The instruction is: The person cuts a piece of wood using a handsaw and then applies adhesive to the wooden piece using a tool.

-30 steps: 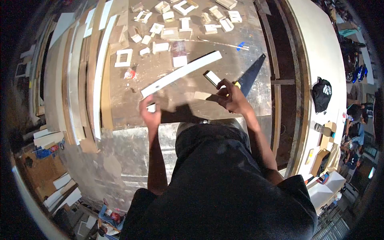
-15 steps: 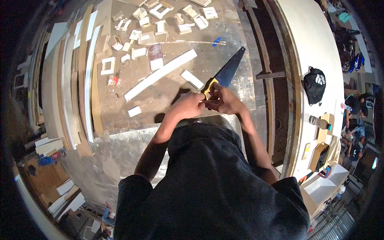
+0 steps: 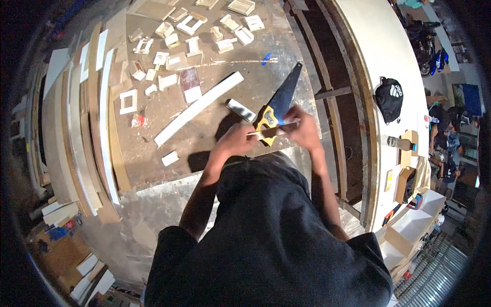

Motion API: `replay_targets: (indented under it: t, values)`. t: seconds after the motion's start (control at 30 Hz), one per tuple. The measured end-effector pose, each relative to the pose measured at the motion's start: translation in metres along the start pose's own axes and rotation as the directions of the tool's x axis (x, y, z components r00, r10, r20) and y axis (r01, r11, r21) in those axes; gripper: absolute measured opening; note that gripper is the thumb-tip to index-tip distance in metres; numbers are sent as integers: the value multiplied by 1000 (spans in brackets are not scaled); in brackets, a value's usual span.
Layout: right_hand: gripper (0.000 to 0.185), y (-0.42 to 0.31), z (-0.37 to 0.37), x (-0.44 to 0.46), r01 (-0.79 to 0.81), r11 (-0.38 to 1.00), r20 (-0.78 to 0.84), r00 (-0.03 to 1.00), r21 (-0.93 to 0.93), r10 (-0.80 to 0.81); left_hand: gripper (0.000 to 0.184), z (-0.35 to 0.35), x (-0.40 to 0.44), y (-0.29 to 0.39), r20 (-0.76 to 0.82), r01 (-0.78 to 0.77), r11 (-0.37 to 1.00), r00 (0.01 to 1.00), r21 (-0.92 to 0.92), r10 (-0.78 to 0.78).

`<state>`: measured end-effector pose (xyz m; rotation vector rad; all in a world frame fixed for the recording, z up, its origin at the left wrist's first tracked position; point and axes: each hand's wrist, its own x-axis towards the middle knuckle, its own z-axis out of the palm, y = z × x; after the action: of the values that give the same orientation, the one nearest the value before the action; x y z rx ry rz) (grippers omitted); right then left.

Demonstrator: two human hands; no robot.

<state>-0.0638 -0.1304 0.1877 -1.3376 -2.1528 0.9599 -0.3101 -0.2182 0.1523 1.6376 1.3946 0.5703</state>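
Observation:
My left hand (image 3: 236, 141) grips one end of a small flat wood piece (image 3: 268, 133), held over the saw's handle. My right hand (image 3: 303, 128), blurred, has its fingers closed at the piece's other end. Beneath and beyond them lies the handsaw (image 3: 281, 100), its yellow handle toward me and its dark blade pointing away. A short white-faced block (image 3: 240, 110) lies just beyond my left hand. To the left, a long white strip (image 3: 199, 108) runs diagonally on the worktable (image 3: 148, 163), with a small white offcut (image 3: 170, 158) near its lower end.
Many small wooden pieces (image 3: 192, 24) are scattered at the table's far side. Long boards (image 3: 89, 128) lie along the left. Beyond a dark gap at the right, a pale surface holds a black bag (image 3: 389, 100), a bottle (image 3: 401, 143) and open boxes (image 3: 411, 225).
My left hand has left the small offcut and moved right to the wood piece in my right hand. The saw and table things appear shifted left as the view moves.

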Motion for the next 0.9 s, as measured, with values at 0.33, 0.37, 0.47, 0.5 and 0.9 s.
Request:
replay_targets:
  t: [0.33,0.37,0.47,0.5,0.9]
  values:
    - [43,67,134,-68,-62,972,24,997,-228,70,20,-16,-54,-42,-192,150,956,961,-253,-201]
    - [48,73,148,-68,47,951,67,997,-304,-28,18,-21,-54,-35,-260,90,948,950,-306,-175]
    - [50,70,156,-58,102,873,148,988,-476,-35,15,-35,-60,-35,-260,140,972,947,-187,-186]
    - [41,76,159,-53,86,857,149,989,-508,-11,16,-43,-62,-25,-240,180,964,944,-195,-225]
    - [43,65,118,-46,17,836,9,1000,-548,-14,22,-43,-62,-36,-329,127,950,918,-285,-221]
